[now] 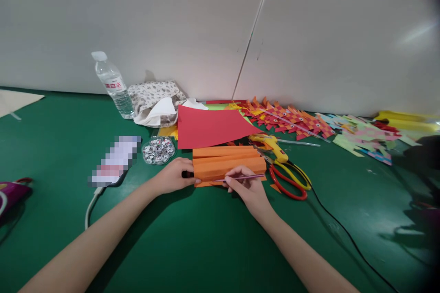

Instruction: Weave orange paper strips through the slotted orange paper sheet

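A folded stack of orange paper [227, 162] lies on the green table [192, 238]. My left hand [175, 175] presses its left end, fingers curled against the edge, with a small dark thing under the thumb. My right hand [248, 187] is closed in a pinch on a thin pink pencil [240, 177], which lies along the paper's near edge. A red sheet [209, 126] lies just behind the orange stack.
Red-and-yellow scissors [288, 178] and a yellow glue gun [270, 144] with a black cord lie right of the paper. A tray of googly eyes [158, 150], a phone [115, 161], a water bottle [113, 84], a cloth pouch [154, 100]. Woven paper fish [292, 119] line the white partition [172, 27].
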`<control>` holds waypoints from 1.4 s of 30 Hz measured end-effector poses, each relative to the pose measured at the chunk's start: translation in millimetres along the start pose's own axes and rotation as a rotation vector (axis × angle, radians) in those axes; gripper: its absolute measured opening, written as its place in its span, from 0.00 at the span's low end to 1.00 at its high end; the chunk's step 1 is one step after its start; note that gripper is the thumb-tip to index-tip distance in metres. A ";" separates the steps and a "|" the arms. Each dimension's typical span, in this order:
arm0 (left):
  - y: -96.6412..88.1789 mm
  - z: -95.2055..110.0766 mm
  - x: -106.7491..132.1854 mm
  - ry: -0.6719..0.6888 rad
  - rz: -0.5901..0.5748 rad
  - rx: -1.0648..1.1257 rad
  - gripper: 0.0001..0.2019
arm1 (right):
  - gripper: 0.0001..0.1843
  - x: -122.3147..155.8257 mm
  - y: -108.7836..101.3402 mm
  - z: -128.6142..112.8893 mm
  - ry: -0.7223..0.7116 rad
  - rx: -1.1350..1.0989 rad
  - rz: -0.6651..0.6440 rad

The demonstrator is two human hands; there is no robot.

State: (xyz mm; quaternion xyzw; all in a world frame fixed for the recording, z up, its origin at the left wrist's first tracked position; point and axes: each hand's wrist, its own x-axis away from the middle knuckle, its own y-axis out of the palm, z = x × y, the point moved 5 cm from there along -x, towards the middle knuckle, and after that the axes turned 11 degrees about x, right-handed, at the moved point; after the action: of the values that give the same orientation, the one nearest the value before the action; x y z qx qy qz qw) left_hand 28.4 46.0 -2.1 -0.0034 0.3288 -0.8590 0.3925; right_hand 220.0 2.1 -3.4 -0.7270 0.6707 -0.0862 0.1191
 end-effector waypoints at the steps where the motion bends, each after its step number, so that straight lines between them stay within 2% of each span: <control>1: 0.3 -0.4 0.1 0.000 -0.006 0.004 0.04 | 0.12 -1.6 2.8 -1.1 -0.002 -0.009 0.009; 9: 0.7 -4.2 0.2 -0.027 -0.007 -0.025 0.06 | 0.10 -11.3 20.2 0.5 0.000 0.021 -0.029; 13: 0.1 -3.1 -0.3 -0.010 -0.002 -0.010 0.05 | 0.10 -11.8 14.7 3.9 -0.008 0.043 -0.025; 16: 0.4 -2.6 -0.1 0.000 0.001 0.025 0.03 | 0.11 -12.0 -2.5 7.8 -0.001 0.073 0.014; 25: -0.1 -2.6 0.3 -0.018 0.006 0.007 0.06 | 0.13 -10.4 -75.3 16.9 0.005 0.236 0.129; 32: 1.0 -3.4 0.2 -0.040 -0.003 -0.005 0.09 | 0.13 -9.4 -102.2 24.2 0.017 0.285 0.202; 37: 0.8 -3.5 0.1 -0.037 0.002 -0.011 0.08 | 0.14 -9.8 -120.9 27.2 0.079 0.248 0.230; 42: 0.3 -1.5 -0.4 -0.029 0.005 -0.004 0.09 | 0.11 -7.9 -146.7 29.1 0.123 0.279 0.339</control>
State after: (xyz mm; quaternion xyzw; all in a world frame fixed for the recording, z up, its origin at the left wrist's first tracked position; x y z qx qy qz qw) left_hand 28.5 47.0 -3.4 -0.0157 0.3249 -0.8571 0.3994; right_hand 367.7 22.2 11.4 -0.5739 0.7708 -0.2010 0.1900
